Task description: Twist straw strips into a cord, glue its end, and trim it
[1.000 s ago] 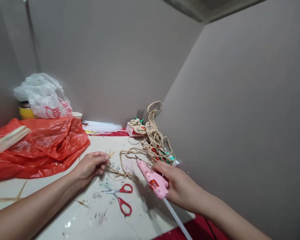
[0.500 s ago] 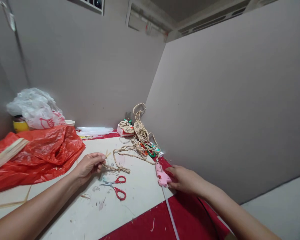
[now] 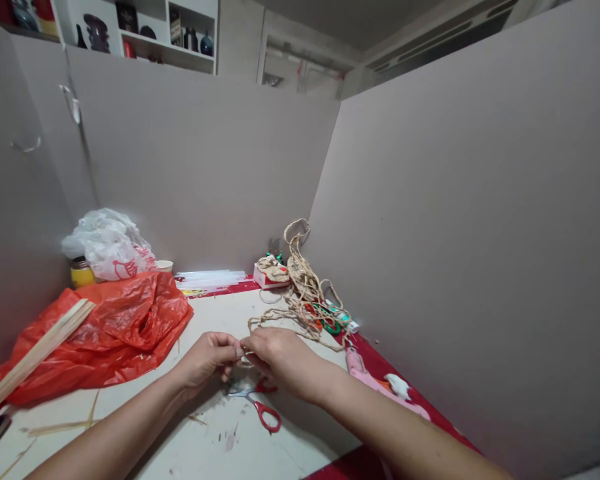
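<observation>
My left hand [image 3: 205, 360] and my right hand [image 3: 287, 363] meet over the white board, with fingertips pinched together. Between them is the end of a braided straw cord [image 3: 275, 315], mostly hidden by the fingers. The cord runs back to a loose heap at the table's far corner. Just below my hands lie red-handled scissors [image 3: 269, 419], their blades pointing left and one handle partly in the right hand's shadow. A pink glue gun [image 3: 356, 363] rests on the right side, apart from my right hand and partly behind the forearm.
A red plastic bag [image 3: 130, 333] covers the left side, with a bundle of pale straw strips [image 3: 55, 343] on it. Behind stand a white plastic bag [image 3: 113, 243], a yellow jar [image 3: 83, 273] and clear glue sticks [image 3: 213, 279]. Grey panels [image 3: 455, 220] enclose the table.
My right hand has let go of the glue gun and moved left to meet my left hand at the cord end. The view has tilted up and turned slightly left.
</observation>
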Demonstrator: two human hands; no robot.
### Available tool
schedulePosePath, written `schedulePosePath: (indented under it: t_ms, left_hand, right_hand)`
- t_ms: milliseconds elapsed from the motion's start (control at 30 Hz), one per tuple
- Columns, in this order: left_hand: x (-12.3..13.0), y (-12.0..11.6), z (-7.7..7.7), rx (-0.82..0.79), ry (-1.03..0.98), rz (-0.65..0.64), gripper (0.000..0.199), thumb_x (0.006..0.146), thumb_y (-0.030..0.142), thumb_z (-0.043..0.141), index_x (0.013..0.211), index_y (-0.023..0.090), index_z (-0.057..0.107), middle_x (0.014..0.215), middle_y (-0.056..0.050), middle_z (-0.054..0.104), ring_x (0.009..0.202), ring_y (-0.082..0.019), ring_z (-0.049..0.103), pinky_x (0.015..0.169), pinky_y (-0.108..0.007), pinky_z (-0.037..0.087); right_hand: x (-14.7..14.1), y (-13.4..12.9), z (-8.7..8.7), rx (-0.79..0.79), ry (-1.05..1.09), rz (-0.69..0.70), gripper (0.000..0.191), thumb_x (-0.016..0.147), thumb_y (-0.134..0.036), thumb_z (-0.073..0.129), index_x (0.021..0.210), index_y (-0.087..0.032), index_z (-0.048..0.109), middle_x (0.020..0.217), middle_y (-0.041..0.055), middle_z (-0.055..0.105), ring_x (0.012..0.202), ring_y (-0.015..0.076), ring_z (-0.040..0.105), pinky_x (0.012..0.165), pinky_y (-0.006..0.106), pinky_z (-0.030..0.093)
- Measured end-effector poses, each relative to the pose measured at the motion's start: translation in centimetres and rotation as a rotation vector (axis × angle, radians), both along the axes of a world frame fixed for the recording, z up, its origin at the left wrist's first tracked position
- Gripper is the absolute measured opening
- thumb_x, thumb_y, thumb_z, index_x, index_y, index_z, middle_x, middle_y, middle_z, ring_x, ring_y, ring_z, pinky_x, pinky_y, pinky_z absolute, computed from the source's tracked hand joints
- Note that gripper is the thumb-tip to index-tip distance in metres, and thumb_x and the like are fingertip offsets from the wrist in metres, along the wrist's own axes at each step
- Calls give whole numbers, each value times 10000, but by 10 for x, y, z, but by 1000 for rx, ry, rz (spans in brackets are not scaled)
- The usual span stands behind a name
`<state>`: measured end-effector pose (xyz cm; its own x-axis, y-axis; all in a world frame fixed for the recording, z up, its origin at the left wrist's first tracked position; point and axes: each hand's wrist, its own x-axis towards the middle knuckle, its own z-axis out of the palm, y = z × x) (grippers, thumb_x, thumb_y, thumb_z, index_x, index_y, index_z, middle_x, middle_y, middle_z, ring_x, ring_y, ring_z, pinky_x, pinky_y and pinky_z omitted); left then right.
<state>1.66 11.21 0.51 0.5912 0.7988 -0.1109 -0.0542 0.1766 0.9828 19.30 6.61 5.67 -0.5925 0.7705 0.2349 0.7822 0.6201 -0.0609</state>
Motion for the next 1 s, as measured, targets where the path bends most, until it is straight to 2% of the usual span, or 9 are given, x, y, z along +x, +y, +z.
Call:
schedulePosePath:
  t_ms: [100,367,467,567,633,767,833,900,1000]
  left_hand:
    - [0,2,-3,-12,15,-1,179,663,278,701,680,118,624,562,14,558,413,-55,406,420,-193,326]
    - [5,-6,0,88,105,43,214,680,318,717,756,122,675,527,27,526,444,-60,391,448,-201,306]
    - [9,-13,5,171,134,62,206,701,317,697,709,112,680,579,-5,569,507,-70,415,494,-205,313]
    - [11,-15,7,146,132,99,198,696,307,691,655,117,655,531,12,530,483,-64,385,485,-204,288]
    - [11,-12,6,82,122,140,184,682,295,692,643,125,634,470,39,474,435,-51,327,448,-201,232]
    - [7,-4,2,-23,86,133,184,694,300,678,651,142,595,423,65,418,392,-46,276,420,-207,175]
    - [6,-2,2,-43,76,94,203,702,305,676,632,145,574,432,64,417,391,-44,270,417,-207,174]
    - [6,-3,2,-52,76,69,211,699,302,679,618,144,564,429,67,407,391,-41,262,415,-207,168]
    - [8,-5,1,-53,94,55,202,690,292,688,623,138,575,427,66,412,391,-39,271,418,-207,163]
  right_hand:
    - [10,6,-8,-30,15,17,148,794,-80,532,703,-170,606,689,14,613,597,118,508,552,228,323]
    - [21,7,-19,-221,325,-3,132,858,-174,485,795,-170,601,742,19,613,655,123,509,622,226,366]
    - [23,8,-20,-494,529,-37,125,849,-184,475,747,-167,545,670,-3,577,608,115,508,580,217,388]
    - [24,8,-23,-807,701,-67,159,891,-267,423,793,-169,502,596,-23,536,527,113,510,496,211,400]
    - [26,5,-26,-714,707,-91,142,880,-277,458,944,-164,515,648,-16,565,533,115,518,507,224,417]
    - [27,-3,-31,-169,445,-2,529,836,-226,572,1330,-216,381,990,72,627,794,165,579,728,306,454]
    - [26,-5,-34,-32,325,69,422,891,-224,506,1306,-200,433,1011,93,626,878,187,571,774,321,440]
    - [24,-4,-37,37,262,89,263,933,-210,427,1160,-171,554,900,86,635,817,182,567,729,301,434]
    - [23,-2,-42,58,248,74,241,948,-212,393,982,-160,625,788,69,624,729,170,555,680,285,422]
